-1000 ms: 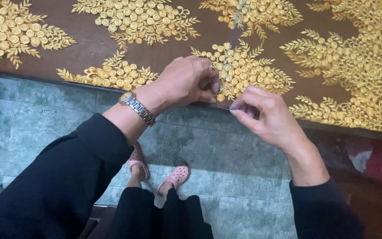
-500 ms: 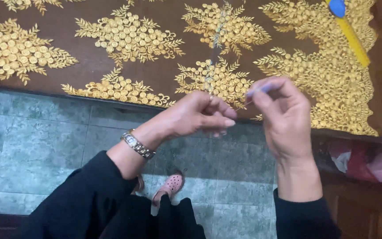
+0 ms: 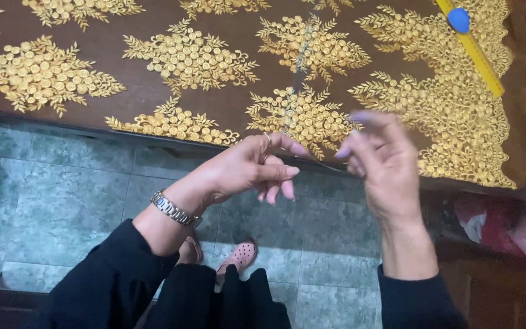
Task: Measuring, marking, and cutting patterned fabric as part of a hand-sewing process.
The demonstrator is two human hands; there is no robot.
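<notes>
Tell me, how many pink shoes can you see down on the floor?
2: one pink shoe shows on the green tiled floor between the arms; the other shoe peeks out left of it, mostly hidden by the left sleeve.

The right hand (image 3: 380,163) is motion-blurred, its grip unreadable, and the yellow measuring tape (image 3: 473,52) runs past the top edge.
</notes>
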